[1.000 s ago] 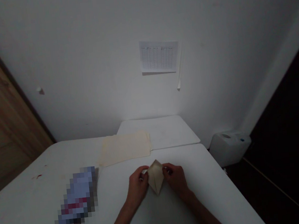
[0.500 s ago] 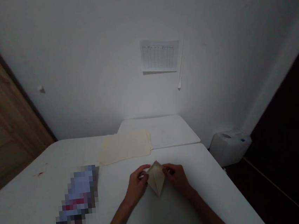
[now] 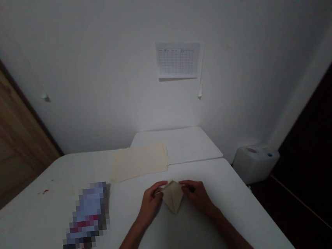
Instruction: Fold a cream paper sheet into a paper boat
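Between my two hands is a small folded piece of beige paper (image 3: pixel 173 197), kite-shaped, with a crease down its middle and its point toward me. My left hand (image 3: pixel 153 199) pinches its left corner between thumb and fingers. On the other side, my right hand (image 3: pixel 196 196) grips the right corner in the same way. The paper is held just over the white table (image 3: pixel 177 241); whether it touches the surface I cannot tell.
Beige paper sheets (image 3: pixel 140 163) lie behind my hands, partly on a white board (image 3: pixel 191 143) against the wall. A blurred-out bluish item (image 3: pixel 88 212) rests on the left. A printed sheet (image 3: pixel 179 60) hangs on the wall. Right of the table stands a white plastic canister (image 3: pixel 253 165).
Both hands keep their grip on the folded paper. Its top looks flatter and its lower point sits slightly higher now. The camera view has shifted a little.
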